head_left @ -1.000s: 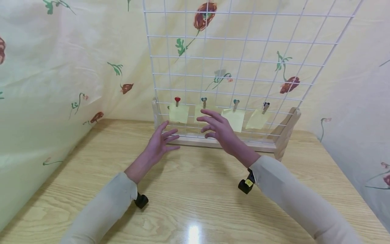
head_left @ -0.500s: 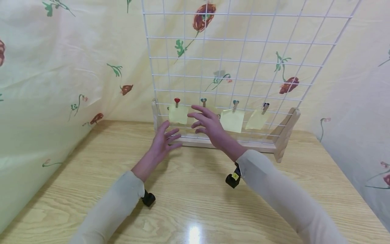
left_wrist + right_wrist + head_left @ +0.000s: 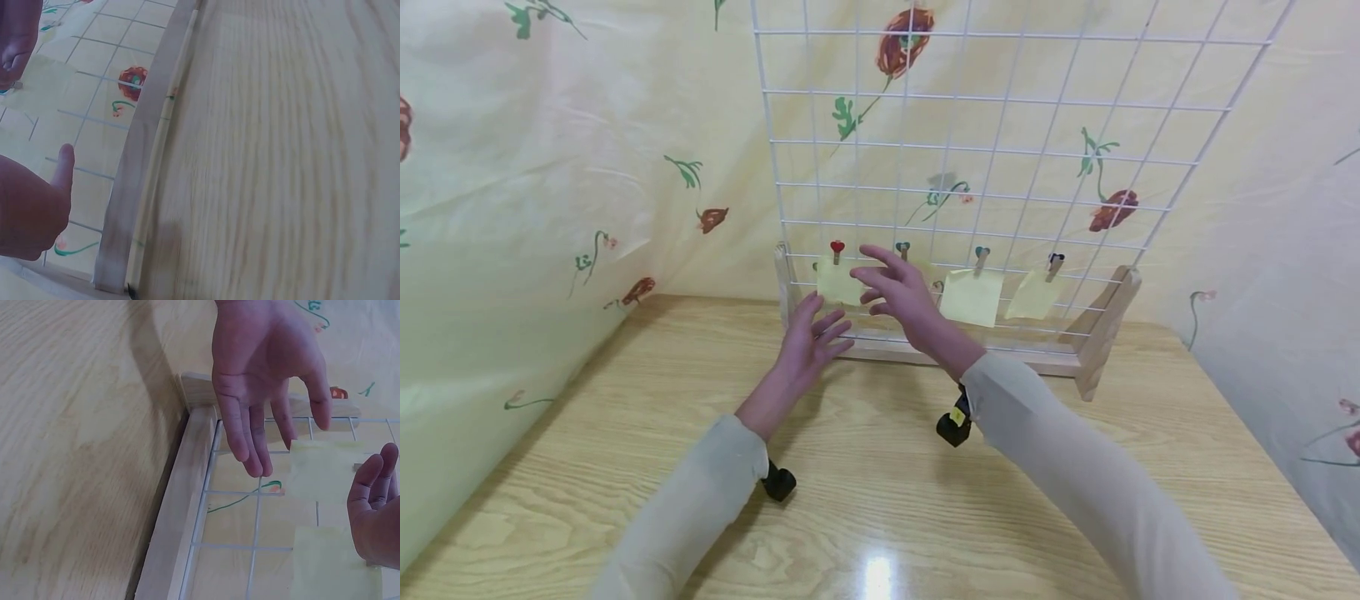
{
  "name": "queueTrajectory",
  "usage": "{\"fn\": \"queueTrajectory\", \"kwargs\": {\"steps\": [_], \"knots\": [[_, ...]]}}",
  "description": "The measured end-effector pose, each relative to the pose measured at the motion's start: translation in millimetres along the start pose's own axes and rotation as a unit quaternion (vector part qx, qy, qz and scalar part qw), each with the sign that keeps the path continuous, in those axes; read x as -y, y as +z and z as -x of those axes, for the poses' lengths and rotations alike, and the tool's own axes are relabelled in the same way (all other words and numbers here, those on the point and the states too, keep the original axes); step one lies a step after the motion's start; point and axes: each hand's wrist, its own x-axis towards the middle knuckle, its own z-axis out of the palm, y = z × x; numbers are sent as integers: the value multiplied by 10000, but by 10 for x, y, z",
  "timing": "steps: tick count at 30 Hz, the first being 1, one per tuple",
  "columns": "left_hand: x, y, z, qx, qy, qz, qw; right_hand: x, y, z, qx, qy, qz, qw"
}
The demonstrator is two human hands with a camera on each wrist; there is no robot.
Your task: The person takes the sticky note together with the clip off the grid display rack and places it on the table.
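Observation:
My left hand (image 3: pixel 801 346) reaches up below the leftmost yellow sticky note (image 3: pixel 837 283), fingers spread and holding nothing. Right of that note hovers my right hand (image 3: pixel 904 302), its fingers loosely bent and holding nothing. It hides most of the second note. Both hands are in front of a white wire grid (image 3: pixel 970 150). A red heart clothespin (image 3: pixel 837 250) holds the leftmost note there; a teal one (image 3: pixel 903 249) is above my right hand. Seen from the right wrist, the left hand (image 3: pixel 262 381) hangs near a note (image 3: pixel 322 472), with the right hand (image 3: pixel 378 512) opposite.
Further right hang a third note (image 3: pixel 972 297) under a teal clothespin (image 3: pixel 982 255) and a tilted fourth note (image 3: pixel 1032 296) under a dark one (image 3: pixel 1056 262). The grid's wooden stand (image 3: pixel 1105 333) rests on the wooden table (image 3: pixel 865 467). Flowered cloth (image 3: pixel 550 208) surrounds it.
My right hand has moved left, uncovering the third note and coming closer to the leftmost one. The left hand has shifted slightly right. Notes and clothespins stay in place.

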Motion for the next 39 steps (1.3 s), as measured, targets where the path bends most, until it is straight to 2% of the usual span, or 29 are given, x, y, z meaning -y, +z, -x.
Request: {"fn": "queueTrajectory", "kwargs": {"steps": [10, 21, 30, 39], "knots": [[31, 21, -40, -161, 114, 359, 9992, 2, 86, -134, -20, 121, 369, 9992], [41, 100, -71, -280, 232, 455, 9983, 6, 189, -295, -33, 40, 854, 9963], [51, 123, -93, -389, 277, 450, 9978, 46, 254, -368, -74, 84, 933, 9956], [37, 125, -122, -450, 336, 503, 9972, 28, 319, -434, -120, 325, 1050, 9939]]}}
